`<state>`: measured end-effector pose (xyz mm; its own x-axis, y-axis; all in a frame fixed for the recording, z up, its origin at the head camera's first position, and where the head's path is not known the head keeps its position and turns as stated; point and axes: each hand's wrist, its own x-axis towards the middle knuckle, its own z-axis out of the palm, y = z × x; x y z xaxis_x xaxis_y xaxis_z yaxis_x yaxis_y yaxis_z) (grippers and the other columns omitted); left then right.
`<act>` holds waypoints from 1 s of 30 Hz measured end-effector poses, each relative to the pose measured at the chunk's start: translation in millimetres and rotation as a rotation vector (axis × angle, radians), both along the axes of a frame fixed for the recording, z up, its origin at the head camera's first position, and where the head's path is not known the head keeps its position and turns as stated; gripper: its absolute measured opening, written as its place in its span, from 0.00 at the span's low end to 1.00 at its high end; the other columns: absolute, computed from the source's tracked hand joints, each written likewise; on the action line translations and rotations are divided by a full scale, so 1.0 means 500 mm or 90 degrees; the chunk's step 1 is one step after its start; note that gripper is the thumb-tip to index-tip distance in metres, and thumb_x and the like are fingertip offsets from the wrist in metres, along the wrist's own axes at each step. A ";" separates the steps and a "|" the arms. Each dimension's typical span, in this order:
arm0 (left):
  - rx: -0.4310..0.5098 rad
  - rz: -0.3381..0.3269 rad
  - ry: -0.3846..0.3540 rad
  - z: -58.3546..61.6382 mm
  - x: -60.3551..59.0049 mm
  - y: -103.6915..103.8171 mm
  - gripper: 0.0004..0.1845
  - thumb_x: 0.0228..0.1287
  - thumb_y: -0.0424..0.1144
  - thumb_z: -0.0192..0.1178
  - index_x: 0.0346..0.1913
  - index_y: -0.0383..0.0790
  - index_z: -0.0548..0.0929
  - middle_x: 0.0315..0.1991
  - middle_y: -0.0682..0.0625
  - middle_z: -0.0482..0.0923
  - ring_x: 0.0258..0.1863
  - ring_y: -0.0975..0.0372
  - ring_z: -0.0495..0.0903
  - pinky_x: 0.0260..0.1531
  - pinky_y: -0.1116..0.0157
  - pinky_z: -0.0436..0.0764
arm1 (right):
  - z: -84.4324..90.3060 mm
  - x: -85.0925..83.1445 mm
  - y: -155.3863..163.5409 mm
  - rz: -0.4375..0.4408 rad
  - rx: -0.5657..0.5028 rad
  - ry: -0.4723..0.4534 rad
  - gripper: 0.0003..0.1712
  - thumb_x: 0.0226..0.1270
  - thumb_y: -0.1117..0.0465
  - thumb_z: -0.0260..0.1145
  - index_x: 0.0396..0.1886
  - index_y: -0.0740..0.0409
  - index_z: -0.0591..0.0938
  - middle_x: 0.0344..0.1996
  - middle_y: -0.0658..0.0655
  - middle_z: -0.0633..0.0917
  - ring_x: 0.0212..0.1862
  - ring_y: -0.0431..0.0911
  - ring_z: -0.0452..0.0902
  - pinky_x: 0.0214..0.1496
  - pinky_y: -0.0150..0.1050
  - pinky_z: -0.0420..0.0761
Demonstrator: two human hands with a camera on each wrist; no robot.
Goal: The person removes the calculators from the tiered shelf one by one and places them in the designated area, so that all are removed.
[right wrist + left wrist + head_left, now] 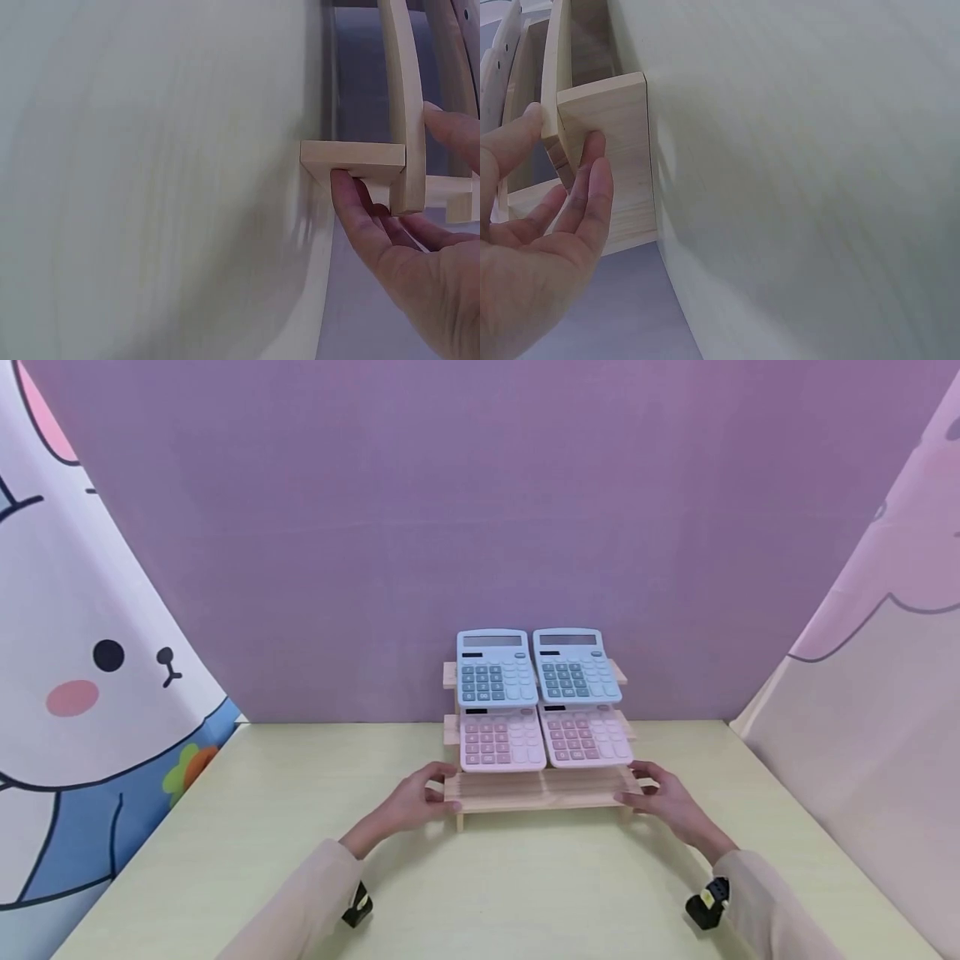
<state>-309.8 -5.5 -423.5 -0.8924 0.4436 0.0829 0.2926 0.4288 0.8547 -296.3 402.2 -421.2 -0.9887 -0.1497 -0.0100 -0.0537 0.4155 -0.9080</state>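
A light wooden stepped rack (543,791) stands on the table. Two light blue calculators (497,668) lean side by side on its upper tier, and two pink calculators (504,740) on the tier below. At the rack's left end, my left hand (416,797) holds the lowest board; in the left wrist view the thumb is on one face and the fingers (596,184) curl behind the other. My right hand (667,802) grips the opposite end in the same way, its fingers (360,217) under the board beside the leg. The lowest board bears no calculator.
The pale table (300,777) runs back to a purple wall (375,527). Cartoon-printed cloths hang at the left (112,610) and right (885,735). A small black camera (358,906) is on the left wrist, another black camera (707,903) on the right.
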 end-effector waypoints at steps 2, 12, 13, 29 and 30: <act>0.003 -0.007 0.000 0.000 0.001 0.000 0.32 0.55 0.42 0.65 0.60 0.35 0.66 0.53 0.36 0.69 0.40 0.55 0.81 0.35 0.66 0.81 | -0.001 0.000 0.000 -0.004 -0.003 -0.006 0.43 0.57 0.57 0.67 0.66 0.68 0.56 0.60 0.70 0.61 0.46 0.51 0.72 0.43 0.42 0.81; -0.009 -0.005 0.006 0.003 0.002 0.001 0.32 0.55 0.43 0.65 0.60 0.33 0.66 0.53 0.36 0.69 0.40 0.54 0.81 0.36 0.66 0.82 | 0.000 0.002 -0.002 -0.008 -0.017 -0.008 0.43 0.56 0.58 0.68 0.66 0.67 0.56 0.59 0.69 0.62 0.43 0.49 0.71 0.42 0.41 0.81; -0.009 -0.004 0.004 0.004 0.002 0.001 0.32 0.55 0.43 0.65 0.60 0.33 0.66 0.53 0.36 0.69 0.40 0.54 0.80 0.36 0.66 0.81 | 0.001 0.003 -0.003 -0.007 -0.021 -0.006 0.43 0.56 0.58 0.68 0.66 0.68 0.57 0.59 0.69 0.62 0.43 0.48 0.71 0.42 0.41 0.82; -0.014 0.008 -0.028 0.007 0.004 0.004 0.34 0.55 0.43 0.65 0.62 0.35 0.64 0.60 0.37 0.65 0.46 0.52 0.78 0.40 0.64 0.81 | -0.004 0.001 -0.005 -0.025 -0.047 0.000 0.42 0.55 0.61 0.69 0.65 0.69 0.58 0.58 0.70 0.64 0.43 0.49 0.73 0.42 0.42 0.82; -0.015 0.012 -0.030 0.007 0.004 0.003 0.34 0.54 0.43 0.65 0.62 0.36 0.64 0.60 0.37 0.65 0.46 0.52 0.78 0.41 0.64 0.81 | -0.005 0.001 -0.005 -0.027 -0.046 0.000 0.42 0.54 0.61 0.69 0.64 0.68 0.59 0.58 0.69 0.64 0.44 0.49 0.73 0.42 0.41 0.82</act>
<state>-307.6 -3.8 -419.9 -0.9030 0.4285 0.0305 0.2446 0.4545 0.8565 -295.9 399.7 -423.6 -0.9941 -0.1083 -0.0008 -0.0374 0.3502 -0.9359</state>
